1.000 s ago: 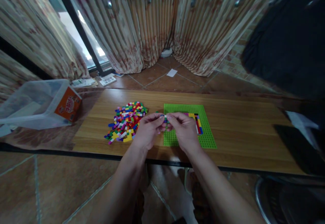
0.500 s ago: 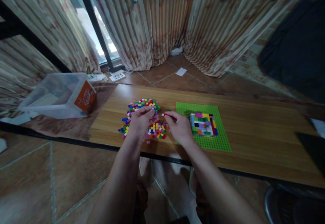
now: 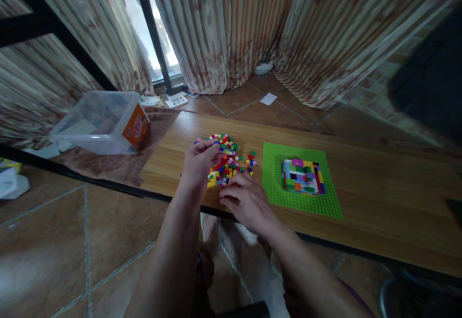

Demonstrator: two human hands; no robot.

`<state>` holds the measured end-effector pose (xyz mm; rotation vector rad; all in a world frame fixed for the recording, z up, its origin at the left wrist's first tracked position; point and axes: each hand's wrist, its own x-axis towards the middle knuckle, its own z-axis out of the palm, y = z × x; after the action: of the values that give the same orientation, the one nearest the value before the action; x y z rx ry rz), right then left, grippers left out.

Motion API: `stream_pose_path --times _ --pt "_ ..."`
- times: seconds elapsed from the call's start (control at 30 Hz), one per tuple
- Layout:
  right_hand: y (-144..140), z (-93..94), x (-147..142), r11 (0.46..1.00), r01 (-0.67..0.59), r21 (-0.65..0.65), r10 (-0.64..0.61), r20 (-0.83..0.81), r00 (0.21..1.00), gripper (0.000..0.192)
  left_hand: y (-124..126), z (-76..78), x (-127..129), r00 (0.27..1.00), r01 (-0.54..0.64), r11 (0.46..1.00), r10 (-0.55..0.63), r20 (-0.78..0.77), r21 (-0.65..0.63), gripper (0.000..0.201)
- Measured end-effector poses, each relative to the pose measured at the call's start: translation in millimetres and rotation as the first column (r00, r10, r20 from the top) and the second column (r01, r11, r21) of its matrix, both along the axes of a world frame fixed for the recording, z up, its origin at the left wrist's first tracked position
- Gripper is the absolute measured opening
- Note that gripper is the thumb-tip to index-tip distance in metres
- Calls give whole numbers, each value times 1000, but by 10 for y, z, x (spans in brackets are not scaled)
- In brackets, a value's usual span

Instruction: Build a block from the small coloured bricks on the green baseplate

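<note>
Brick pile (image 3: 227, 161): loose multicolour small bricks on wooden table (image 3: 378, 202), left of green baseplate; both hands at it.
L hand (image 3: 198, 164): on pile's left side, fingers curled over bricks at far edge; can't tell if it pinches one.
R hand (image 3: 245, 197): at pile's near edge, palm down, fingers spread flat toward bricks, fingertips touching nearest ones; nothing seen gripped.
Baseplate (image 3: 301, 181): just right of pile, flat on table; block of stacked coloured bricks (image 3: 302, 176) in its middle, apart from both hands.
Vs 0.5 s ago: R hand was raised w/ a small piece pinched betw. thumb & finger near baseplate's left edge; now lower, nearer table edge, flat, pinch gone. L hand stays on pile. Vs 1 s ago: hands were together over baseplate holding a piece; now both off it.
Around: clear plastic box w/ orange label (image 3: 104, 123) at far left, well apart from pile; striped curtains (image 3: 234, 29) behind; tiled floor (image 3: 54, 241) below.
</note>
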<state>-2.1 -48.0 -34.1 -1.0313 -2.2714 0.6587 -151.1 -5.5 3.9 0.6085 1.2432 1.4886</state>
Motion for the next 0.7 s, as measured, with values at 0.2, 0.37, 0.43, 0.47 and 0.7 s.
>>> stream_pose_path --times 0.2,0.37,0.43,0.47,0.7 --pt "78 -154 -55 993 78 85 -85 84 993 21 -33 -10 -9 999 24 1000 -24 -21 -6 28" --pt "214 -168 4 979 195 52 -190 -92 977 24 -12 -55 32 995 69 997 -71 -68 -27 31" --pt "240 -124 27 962 273 -21 -272 -195 942 21 -10 -58 61 989 100 994 -104 -103 -39 29" --pt "253 -96 37 947 310 -85 -321 -256 912 18 -12 -55 76 985 121 992 -126 -118 -43 28" --pt "380 61 89 777 169 -607 -554 -530 643 25 -70 -26 218 947 292 956 -293 -133 -29 21"
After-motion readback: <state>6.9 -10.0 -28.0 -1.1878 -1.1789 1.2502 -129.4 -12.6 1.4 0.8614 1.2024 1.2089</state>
